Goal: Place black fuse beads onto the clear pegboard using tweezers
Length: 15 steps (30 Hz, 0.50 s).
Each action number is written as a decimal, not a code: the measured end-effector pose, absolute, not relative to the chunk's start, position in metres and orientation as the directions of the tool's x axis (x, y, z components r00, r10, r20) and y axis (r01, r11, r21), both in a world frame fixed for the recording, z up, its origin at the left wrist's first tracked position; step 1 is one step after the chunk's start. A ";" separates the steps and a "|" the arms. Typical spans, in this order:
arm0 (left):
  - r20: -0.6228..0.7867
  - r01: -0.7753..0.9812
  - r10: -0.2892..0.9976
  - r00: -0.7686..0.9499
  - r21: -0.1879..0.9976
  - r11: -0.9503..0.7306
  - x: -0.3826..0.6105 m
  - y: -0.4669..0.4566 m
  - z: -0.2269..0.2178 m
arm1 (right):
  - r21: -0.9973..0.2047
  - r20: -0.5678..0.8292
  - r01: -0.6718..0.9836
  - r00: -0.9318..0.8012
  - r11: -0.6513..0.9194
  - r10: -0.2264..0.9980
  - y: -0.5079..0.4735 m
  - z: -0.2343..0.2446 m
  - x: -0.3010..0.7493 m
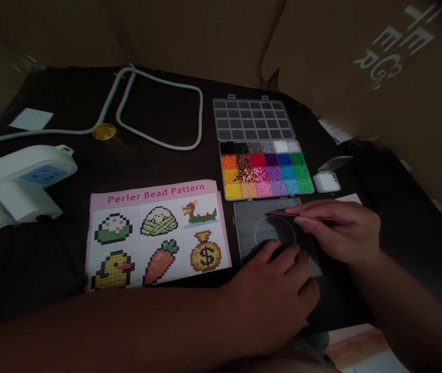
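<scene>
My right hand (341, 230) pinches a pair of thin tweezers (283, 213), whose tip points left over the clear pegboard (252, 223). My left hand (275, 295) rests with fingers curled on the pegboard's near edge, holding it down. A dark arc of beads sits on the board between the hands. Just beyond lies an open bead box (265, 173) with many coloured compartments, its clear lid (254, 120) folded back. A pink sheet titled "Perler Bead Pattern" (156, 235) lies to the left of the pegboard.
A white power strip (22, 178) with a plug sits at the left, its cable (158, 111) looping across the dark table. A gold round object (104, 131) lies by the cable. A small white open case (326, 181) is right of the bead box. Cardboard (380, 77) stands behind.
</scene>
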<state>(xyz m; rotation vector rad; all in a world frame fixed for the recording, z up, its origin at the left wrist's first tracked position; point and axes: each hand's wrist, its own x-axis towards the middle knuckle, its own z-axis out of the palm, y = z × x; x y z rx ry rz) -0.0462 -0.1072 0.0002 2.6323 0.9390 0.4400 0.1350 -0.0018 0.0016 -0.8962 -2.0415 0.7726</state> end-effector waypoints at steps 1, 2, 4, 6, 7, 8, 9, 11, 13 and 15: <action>0.182 0.556 0.651 0.737 0.384 -0.737 -0.046 -0.107 0.000 | -0.753 0.398 0.328 -0.463 0.570 0.792 -0.002 0.002 0.135; 0.182 0.559 0.652 0.736 0.382 -0.736 -0.046 -0.107 0.000 | -0.754 0.396 0.328 -0.464 0.569 0.792 -0.002 0.003 0.135; 0.181 0.560 0.653 0.736 0.381 -0.736 -0.046 -0.107 0.000 | -0.754 0.392 0.328 -0.470 0.569 0.791 -0.002 0.003 0.135; 0.183 0.556 0.651 0.737 0.385 -0.737 -0.046 -0.107 0.000 | -0.752 0.389 0.332 -0.476 0.570 0.789 -0.002 0.003 0.134; 0.183 0.553 0.649 0.738 0.387 -0.738 -0.046 -0.107 0.000 | -0.751 0.388 0.335 -0.473 0.569 0.791 -0.002 0.003 0.134; 0.183 0.552 0.649 0.739 0.389 -0.738 -0.046 -0.107 0.000 | -0.750 0.390 0.337 -0.471 0.570 0.791 -0.002 0.003 0.134; 0.184 0.551 0.649 0.738 0.390 -0.738 -0.046 -0.107 0.000 | -0.749 0.391 0.337 -0.469 0.570 0.792 -0.002 0.002 0.134; 0.185 0.553 0.651 0.736 0.389 -0.737 -0.046 -0.107 0.000 | -0.749 0.392 0.337 -0.467 0.570 0.793 -0.001 0.002 0.134; 0.187 0.554 0.651 0.736 0.386 -0.738 -0.046 -0.107 0.000 | -0.751 0.392 0.333 -0.470 0.570 0.791 -0.002 0.002 0.134; 0.185 0.554 0.652 0.735 0.389 -0.736 -0.046 -0.107 0.000 | -0.753 0.386 0.337 -0.470 0.566 0.793 -0.002 0.003 0.134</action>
